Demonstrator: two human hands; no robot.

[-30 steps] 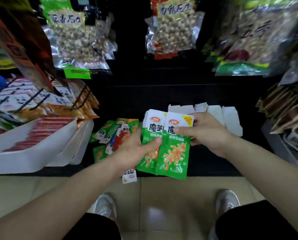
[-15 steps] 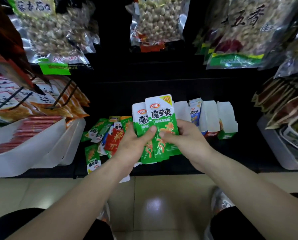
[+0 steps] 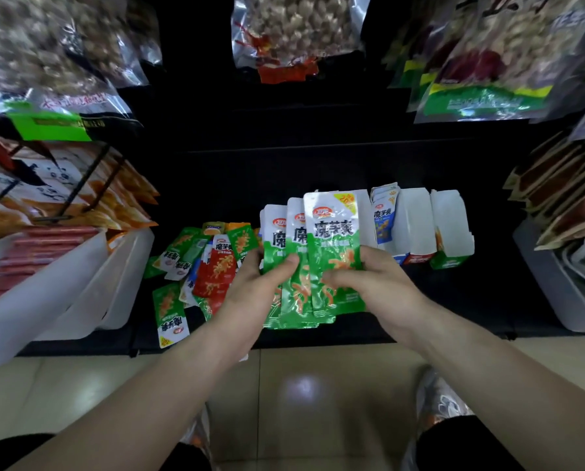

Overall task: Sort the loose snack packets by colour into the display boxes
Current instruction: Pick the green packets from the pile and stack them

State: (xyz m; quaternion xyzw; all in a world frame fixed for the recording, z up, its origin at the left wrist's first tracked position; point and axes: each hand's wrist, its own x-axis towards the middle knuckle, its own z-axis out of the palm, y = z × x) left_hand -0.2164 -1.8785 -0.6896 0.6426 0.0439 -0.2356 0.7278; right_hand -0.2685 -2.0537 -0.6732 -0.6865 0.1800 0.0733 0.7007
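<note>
Both hands on one fan of green packets [image 3: 331, 239], held upright over the front of the dark shelf [image 3: 437, 311]. Left hand [image 3: 250, 294]: thumb pressed across the front of the left packets, fingers curled behind. Right hand [image 3: 379, 287]: thumb across the front packet, fingers wrapped round its right edge. At least three packets fanned (exact count unclear, more edges show at the bottom). Loose pile [image 3: 209, 263] of green and red packets lies on the shelf just left of the left hand. Display boxes [image 3: 416, 226] stand side by side just right of the fan; the left one holds blue packets [image 3: 384, 220] upright. White bins [image 3: 80, 294] sit far left.
</note>
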